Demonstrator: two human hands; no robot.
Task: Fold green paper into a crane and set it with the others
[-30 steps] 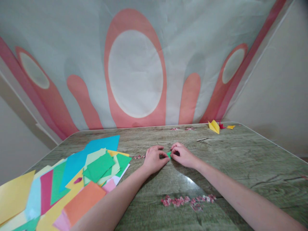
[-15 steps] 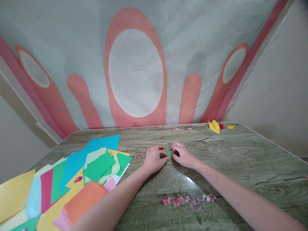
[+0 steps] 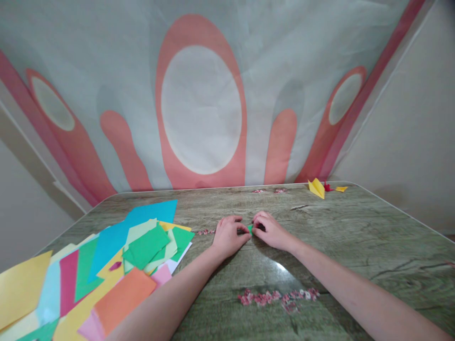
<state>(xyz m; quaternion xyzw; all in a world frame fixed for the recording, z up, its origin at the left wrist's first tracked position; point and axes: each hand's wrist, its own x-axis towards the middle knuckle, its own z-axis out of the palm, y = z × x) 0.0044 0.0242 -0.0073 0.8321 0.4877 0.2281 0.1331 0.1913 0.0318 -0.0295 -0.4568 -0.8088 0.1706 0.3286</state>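
A small piece of green paper (image 3: 250, 229) lies between my hands at the middle of the table; most of it is covered by fingers, so its folds do not show. My left hand (image 3: 230, 234) pinches its left side between thumb and fingers, wrist low over the wood. On the other side, my right hand (image 3: 269, 230) has its thumb and curled fingers closed on the paper's right edge. Both hands rest close to the tabletop, a narrow gap apart.
Loose coloured sheets spread over the table's left side, with a blue sheet (image 3: 152, 211), green paper (image 3: 147, 245) and an orange sheet (image 3: 124, 293). A yellow folded paper plane (image 3: 316, 188) and a small red folded paper (image 3: 327, 186) sit at the far right edge. A printed backdrop (image 3: 201, 180) stands behind.
Both hands keep their hold on the green paper with hardly any finger movement. The whole view shifts very slightly.
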